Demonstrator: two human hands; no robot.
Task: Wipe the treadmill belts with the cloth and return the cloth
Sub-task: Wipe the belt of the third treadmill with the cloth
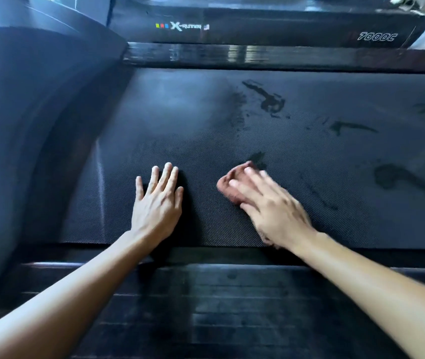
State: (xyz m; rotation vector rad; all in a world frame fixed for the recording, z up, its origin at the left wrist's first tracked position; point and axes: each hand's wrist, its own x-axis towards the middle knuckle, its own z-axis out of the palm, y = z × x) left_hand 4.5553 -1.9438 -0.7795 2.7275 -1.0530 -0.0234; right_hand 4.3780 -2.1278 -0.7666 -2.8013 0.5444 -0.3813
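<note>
Head cam, looking straight down at the treadmill belt [206, 120], which is dark with a fine woven texture. The left hand [158, 203] lies palm-down on the belt, fingers straight and spread, holding nothing. The right hand [271, 211] is just beside it, a bit blurred, with its fingers laid fairly straight over a reddish-brown cloth [228, 189] and pressing it flat onto the belt. The cloth sits under that hand, bunched out past the fingertips. Wet smears [271, 101] show on the belt further up and off to the right. The near side rail [232, 294] runs under both forearms. The far rail [258, 54] has an X-Runner logo [185, 26] above it.
</note>
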